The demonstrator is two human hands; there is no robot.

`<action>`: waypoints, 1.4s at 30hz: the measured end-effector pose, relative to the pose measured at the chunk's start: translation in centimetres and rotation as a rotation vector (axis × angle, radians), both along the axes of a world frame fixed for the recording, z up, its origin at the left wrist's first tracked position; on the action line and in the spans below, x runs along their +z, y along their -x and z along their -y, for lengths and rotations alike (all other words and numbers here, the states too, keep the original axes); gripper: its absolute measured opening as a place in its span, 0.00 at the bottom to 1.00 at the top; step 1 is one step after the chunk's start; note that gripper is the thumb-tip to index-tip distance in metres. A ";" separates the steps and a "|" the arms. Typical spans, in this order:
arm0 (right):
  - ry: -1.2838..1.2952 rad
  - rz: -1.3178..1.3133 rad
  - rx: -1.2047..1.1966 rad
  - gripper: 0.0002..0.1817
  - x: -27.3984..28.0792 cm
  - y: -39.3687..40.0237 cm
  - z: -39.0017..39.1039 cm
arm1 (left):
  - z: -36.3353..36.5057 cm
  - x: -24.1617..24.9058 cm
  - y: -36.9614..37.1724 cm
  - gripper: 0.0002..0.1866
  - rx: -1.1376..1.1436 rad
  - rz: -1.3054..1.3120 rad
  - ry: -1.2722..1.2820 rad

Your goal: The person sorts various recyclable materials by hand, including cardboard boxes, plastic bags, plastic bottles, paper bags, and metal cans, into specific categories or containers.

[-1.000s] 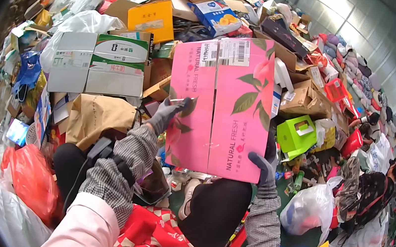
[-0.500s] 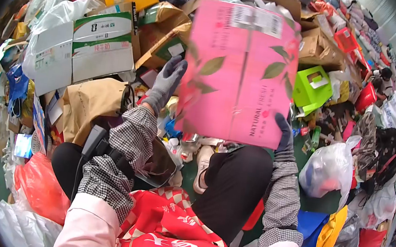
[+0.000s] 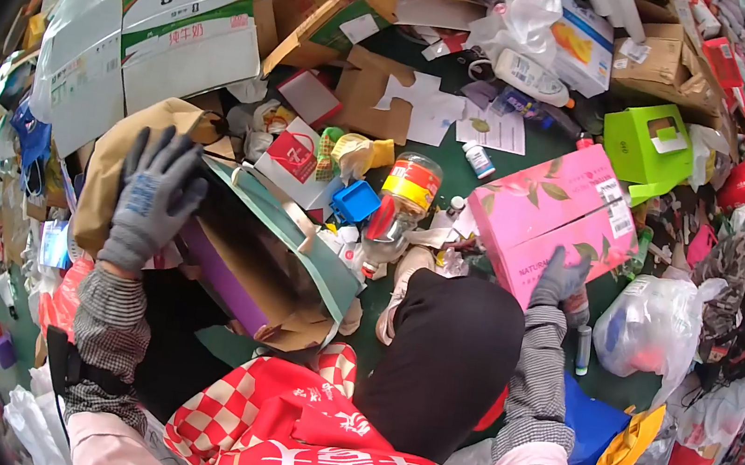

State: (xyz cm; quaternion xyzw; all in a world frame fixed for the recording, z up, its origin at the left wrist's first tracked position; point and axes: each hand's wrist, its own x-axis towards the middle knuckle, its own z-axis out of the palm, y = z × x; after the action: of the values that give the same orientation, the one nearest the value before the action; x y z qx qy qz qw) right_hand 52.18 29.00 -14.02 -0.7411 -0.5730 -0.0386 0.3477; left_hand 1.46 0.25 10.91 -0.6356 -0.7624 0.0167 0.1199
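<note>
A pink cardboard box (image 3: 526, 210) with a leaf print stands tilted at the right, and my gloved right hand (image 3: 559, 281) grips its near side. On the left, my gloved left hand (image 3: 150, 203) has its fingers spread across a brown paper bag (image 3: 101, 173). Beside that hand an open cardboard box with a teal flap (image 3: 335, 270) and a purple side leans by my leg, its brown inside showing. A clear plastic jar with a yellow and red label (image 3: 412, 181) lies between the two boxes, near a small blue container (image 3: 356, 202).
A flattened white-and-green milk carton (image 3: 190, 63) stands at the upper left. A lime green box (image 3: 643, 146) and a filled clear plastic bag (image 3: 647, 330) are at the right. A white bottle (image 3: 532, 77) lies farther back among papers and cardboard.
The pink box has moved down and right, tilted over, in my right hand. My left hand has left it and moved left to the paper bag. The view has shifted, showing more floor.
</note>
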 end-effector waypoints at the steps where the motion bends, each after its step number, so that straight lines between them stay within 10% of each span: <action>1: -0.026 0.022 0.245 0.30 2.5 3.9 0.8 | 0.0 0.8 0.4 0.22 0.020 -0.022 -0.025; 4: 0.368 -0.319 0.837 0.26 3.1 14.5 3.9 | -0.1 1.7 1.9 0.22 0.081 -0.048 -0.088; 6: 0.294 -0.076 1.256 0.28 -0.9 18.8 4.2 | 0.1 1.2 3.2 0.20 0.120 -0.066 -0.092; 12: 0.771 0.930 1.351 0.41 -2.8 28.3 4.3 | 1.8 0.7 6.3 0.18 0.224 -0.045 -0.164; 18: 0.539 1.099 1.313 0.18 -6.3 26.0 2.3 | 3.3 0.7 8.0 0.16 0.276 0.030 -0.253; 29: 0.472 -0.204 0.883 0.13 10.7 22.1 -2.2 | 4.9 1.3 6.2 0.15 0.211 0.330 -0.505; 32: 0.103 -0.547 1.173 0.13 12.3 23.6 -3.4 | 5.2 0.9 3.3 0.16 0.148 0.632 -0.612; 37: 0.525 -1.053 1.351 0.26 18.9 28.0 0.0 | 9.0 4.6 -1.8 0.23 -0.240 0.990 -0.449; 42: -0.029 -0.469 1.639 0.30 22.5 37.0 4.1 | 16.8 7.3 -4.4 0.13 0.082 0.457 -0.280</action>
State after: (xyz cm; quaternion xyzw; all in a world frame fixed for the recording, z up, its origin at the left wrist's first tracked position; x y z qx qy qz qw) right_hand 15.14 24.94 8.46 -0.0767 -0.8410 0.3724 0.3849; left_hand 5.87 -16.60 18.18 -0.5686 -0.7898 -0.2279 0.0309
